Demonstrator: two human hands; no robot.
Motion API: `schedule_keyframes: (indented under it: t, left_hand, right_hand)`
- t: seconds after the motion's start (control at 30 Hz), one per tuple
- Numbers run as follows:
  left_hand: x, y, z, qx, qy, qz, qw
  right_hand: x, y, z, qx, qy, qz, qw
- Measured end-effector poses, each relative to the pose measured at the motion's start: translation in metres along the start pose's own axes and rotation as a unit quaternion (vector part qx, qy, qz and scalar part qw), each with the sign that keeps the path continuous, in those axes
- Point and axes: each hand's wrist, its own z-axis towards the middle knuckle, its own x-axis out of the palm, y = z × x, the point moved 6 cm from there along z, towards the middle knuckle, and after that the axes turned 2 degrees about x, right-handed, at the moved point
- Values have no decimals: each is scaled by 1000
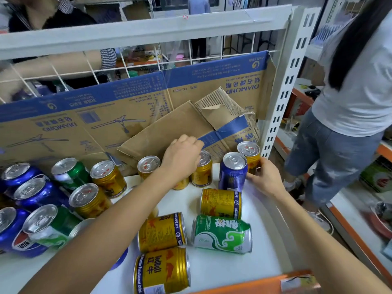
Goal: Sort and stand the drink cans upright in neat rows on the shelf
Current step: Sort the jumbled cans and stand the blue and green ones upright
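On the white shelf [214, 270] my left hand [182, 158] reaches to the back row and grips the top of an upright gold can [202, 172]. My right hand [265, 177] holds an upright blue can [232, 172], fingers also touching the gold can [250, 154] in the back right corner. Another gold can [147, 166] stands left of my left hand. Three gold cans [220, 203] [161, 232] [162, 271] and a green can [222, 234] lie on their sides in front. Upright blue [36, 193], green [70, 172] and gold [108, 178] cans crowd the left.
A cardboard sheet [127, 107] lines the wire back of the shelf, with a torn piece [186, 124] leaning behind the cans. A slotted white upright [284, 88] stands at the right. One person stands to the right [350, 102], another behind the shelf [53, 22].
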Motion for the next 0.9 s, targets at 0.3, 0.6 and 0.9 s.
schedule_keyframes:
  t: [0.3,0.6,0.9]
  left_hand:
    - [-23,-7,-57,46,54,-130,989]
    - [2,-1,-131,31,278,-88,956]
    - [31,-13,-142,-22,321,-143,936]
  right_hand:
    - [-23,13,-55,43,-44,18,998]
    - [-5,34,-133,-9,195,32,980]
    - [12,35,-156,-102,330,-49,937]
